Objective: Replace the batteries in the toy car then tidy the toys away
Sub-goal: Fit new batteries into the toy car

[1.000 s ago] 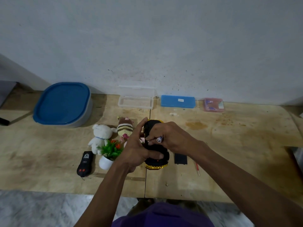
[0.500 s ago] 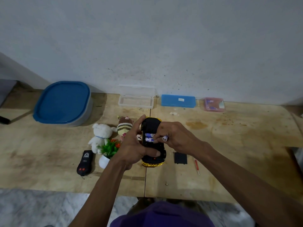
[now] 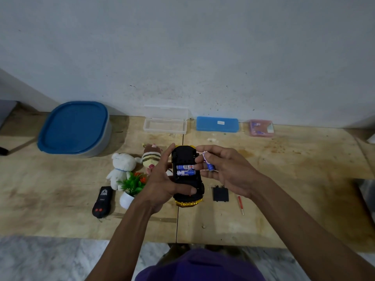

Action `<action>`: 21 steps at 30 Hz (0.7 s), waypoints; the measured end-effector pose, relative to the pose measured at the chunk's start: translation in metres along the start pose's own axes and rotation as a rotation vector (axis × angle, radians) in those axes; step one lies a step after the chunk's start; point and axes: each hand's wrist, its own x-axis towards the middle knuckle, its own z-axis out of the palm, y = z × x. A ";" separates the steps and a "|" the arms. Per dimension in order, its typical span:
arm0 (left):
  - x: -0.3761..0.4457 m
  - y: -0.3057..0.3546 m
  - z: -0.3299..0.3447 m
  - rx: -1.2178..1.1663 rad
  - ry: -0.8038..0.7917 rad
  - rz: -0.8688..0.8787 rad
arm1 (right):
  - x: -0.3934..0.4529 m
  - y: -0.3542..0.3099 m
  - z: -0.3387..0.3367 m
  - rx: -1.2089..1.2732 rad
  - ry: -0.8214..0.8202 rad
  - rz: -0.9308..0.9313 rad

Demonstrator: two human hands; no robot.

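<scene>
My left hand (image 3: 162, 179) grips the yellow toy car (image 3: 185, 157), turned belly up above the table, its black underside facing me. Two blue batteries (image 3: 185, 169) lie side by side in its open compartment. My right hand (image 3: 225, 171) pinches a third blue battery (image 3: 208, 162) just right of the compartment, fingertips touching the car's edge. The black battery cover (image 3: 220, 194) lies on the table to the right, with a small red screwdriver (image 3: 240, 202) beside it.
Left of the car sit a white plush bear (image 3: 121, 165), a striped plush (image 3: 151, 157), a potted plastic plant (image 3: 132, 187) and a black remote (image 3: 102, 201). Along the wall stand a blue-lidded tub (image 3: 74, 128), an open clear case (image 3: 164, 123), a blue case (image 3: 217, 123) and a pink box (image 3: 261, 128).
My right hand has lifted off the compartment toward the right with a battery in its fingers, uncovering two batteries seated in the car. The left hand keeps its hold.
</scene>
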 end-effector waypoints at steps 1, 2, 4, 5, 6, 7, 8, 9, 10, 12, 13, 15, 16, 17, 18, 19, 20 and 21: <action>-0.001 0.001 0.001 0.003 0.002 -0.001 | -0.002 0.001 0.000 0.031 0.014 0.001; -0.002 0.001 0.001 0.007 0.003 -0.001 | -0.004 0.001 0.000 0.045 0.042 -0.003; -0.002 0.002 0.002 0.010 0.002 -0.004 | -0.006 0.004 0.003 0.088 0.121 -0.024; -0.002 0.001 0.002 0.006 0.000 -0.002 | -0.006 0.006 0.004 0.125 0.164 -0.036; -0.002 0.001 0.002 0.000 -0.005 0.001 | -0.006 0.008 0.007 0.153 0.210 -0.050; -0.003 0.000 0.002 -0.004 -0.010 0.002 | -0.007 0.011 0.009 0.154 0.264 -0.074; -0.003 -0.001 0.001 -0.011 -0.017 0.004 | -0.007 0.013 0.012 0.129 0.316 -0.107; -0.004 -0.002 0.001 -0.021 -0.025 0.006 | -0.008 0.016 0.014 0.094 0.357 -0.147; -0.005 -0.002 0.000 -0.031 -0.031 0.007 | -0.011 0.019 0.017 0.060 0.386 -0.186; -0.007 -0.002 0.000 -0.043 -0.037 0.011 | -0.015 0.026 0.023 -0.017 0.434 -0.250; -0.009 -0.003 0.000 -0.045 -0.040 0.012 | -0.016 0.030 0.026 -0.054 0.454 -0.277; -0.011 -0.003 -0.001 -0.048 -0.050 0.013 | -0.018 0.039 0.032 -0.085 0.486 -0.328; -0.012 -0.003 -0.002 -0.050 -0.053 0.014 | -0.018 0.043 0.034 -0.092 0.502 -0.346; -0.013 -0.003 -0.002 -0.055 -0.056 0.015 | -0.018 0.046 0.036 -0.110 0.520 -0.359; -0.014 -0.003 -0.002 -0.065 -0.060 0.015 | -0.019 0.049 0.038 -0.139 0.540 -0.367; -0.014 -0.004 -0.003 -0.077 -0.063 0.016 | -0.019 0.051 0.039 -0.171 0.559 -0.372; -0.015 -0.005 -0.003 -0.086 -0.063 0.017 | -0.020 0.053 0.040 -0.196 0.580 -0.372; -0.015 -0.005 -0.004 -0.090 -0.058 0.018 | -0.020 0.055 0.041 -0.212 0.602 -0.369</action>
